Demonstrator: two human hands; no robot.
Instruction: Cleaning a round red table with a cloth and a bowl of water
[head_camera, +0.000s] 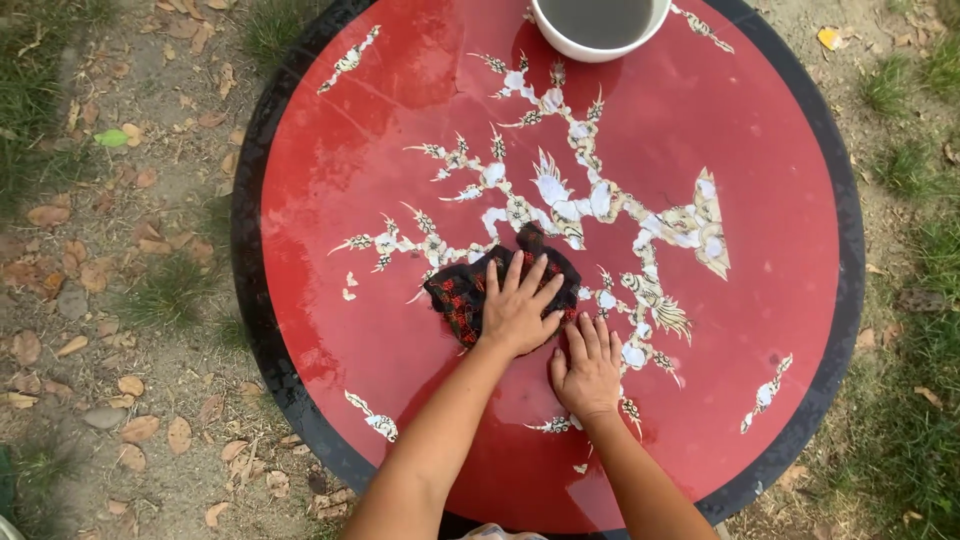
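Note:
A round red lacquered table (370, 170) with a black rim and a pale inlaid branch-and-flower pattern fills the view. A dark black-and-red cloth (455, 290) lies near its middle. My left hand (517, 308) presses flat on the cloth, fingers spread. Just to its right, my right hand (588, 370) rests palm down on the bare tabletop with fingers together, touching the cloth's edge. The surface looks wet and glossy.
A white bowl (597, 48) of murky water stands at the table's far edge. Around the table lies dirt ground with dry leaves (140, 428), small stones and grass patches (910, 440).

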